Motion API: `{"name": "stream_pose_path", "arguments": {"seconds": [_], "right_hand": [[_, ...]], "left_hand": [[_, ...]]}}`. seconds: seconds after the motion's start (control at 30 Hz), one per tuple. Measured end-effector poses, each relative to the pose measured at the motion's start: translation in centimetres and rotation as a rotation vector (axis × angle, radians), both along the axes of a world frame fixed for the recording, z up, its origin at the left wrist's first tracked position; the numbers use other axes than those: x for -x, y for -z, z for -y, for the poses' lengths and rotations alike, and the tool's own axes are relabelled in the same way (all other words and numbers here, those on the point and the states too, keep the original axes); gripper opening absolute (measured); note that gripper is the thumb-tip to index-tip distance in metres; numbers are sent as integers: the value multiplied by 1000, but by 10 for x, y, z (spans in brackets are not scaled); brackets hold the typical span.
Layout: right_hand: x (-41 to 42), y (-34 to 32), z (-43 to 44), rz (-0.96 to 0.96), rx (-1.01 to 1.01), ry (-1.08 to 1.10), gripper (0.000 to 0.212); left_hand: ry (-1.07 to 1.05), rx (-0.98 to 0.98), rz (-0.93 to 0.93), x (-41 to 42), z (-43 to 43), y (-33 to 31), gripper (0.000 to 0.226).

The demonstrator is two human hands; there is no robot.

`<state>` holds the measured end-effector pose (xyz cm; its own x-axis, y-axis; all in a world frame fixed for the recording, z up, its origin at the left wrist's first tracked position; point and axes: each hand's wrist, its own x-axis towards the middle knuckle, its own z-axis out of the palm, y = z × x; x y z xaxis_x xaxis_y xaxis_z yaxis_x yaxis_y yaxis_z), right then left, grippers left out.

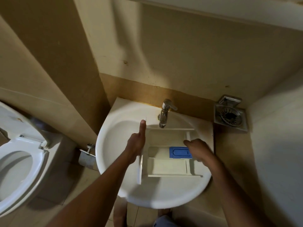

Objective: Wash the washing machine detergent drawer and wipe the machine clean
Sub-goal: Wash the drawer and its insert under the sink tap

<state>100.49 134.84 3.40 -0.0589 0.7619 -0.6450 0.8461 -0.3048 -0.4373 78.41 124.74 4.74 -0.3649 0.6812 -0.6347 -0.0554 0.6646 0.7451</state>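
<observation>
The white detergent drawer (165, 166) lies across the white round sink (114, 141), its front panel to the left. A blue insert (179, 152) sits in its middle compartment. My left hand (136, 145) grips the drawer's front panel end, with one finger stretched out toward the wall. My right hand (199, 150) holds the drawer's right rear end. The chrome tap (164, 114) stands just above the drawer's far edge; no water is visible. The washing machine is out of view.
A toilet (18, 161) with its seat down stands at the left. A steel toilet-roll holder (86, 157) hangs beside the sink. A steel wall-mounted soap dish (230, 114) sits right of the sink. Beige walls close in behind.
</observation>
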Motion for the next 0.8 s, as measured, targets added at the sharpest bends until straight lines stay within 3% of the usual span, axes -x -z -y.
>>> {"name": "stream_pose_path", "arguments": {"seconds": [0.1, 0.17, 0.27, 0.4, 0.5, 0.6, 0.67, 0.8], "right_hand": [[-10, 6, 3, -236, 185, 193, 40], [-11, 8, 5, -271, 234, 170, 49], [-4, 8, 8, -309, 284, 112, 40], [8, 0, 8, -344, 165, 72, 38], [-2, -5, 3, -288, 38, 90, 37], [-19, -16, 2, -285, 59, 166, 39], [-26, -24, 2, -306, 75, 187, 37], [-21, -26, -1, -341, 55, 149, 51]], "left_hand": [[-26, 90, 79, -4, 0, 5, 101], [-42, 110, 118, -4, 0, 10, 94], [-94, 64, 114, 2, 2, 15, 90], [-99, -74, 204, 14, 14, 10, 70], [-46, -57, 330, 13, 20, 7, 59], [-17, -41, 420, -1, 19, 4, 57], [-11, -52, 426, -10, 19, 4, 52], [-88, -76, 360, -10, 27, 11, 43]]}}
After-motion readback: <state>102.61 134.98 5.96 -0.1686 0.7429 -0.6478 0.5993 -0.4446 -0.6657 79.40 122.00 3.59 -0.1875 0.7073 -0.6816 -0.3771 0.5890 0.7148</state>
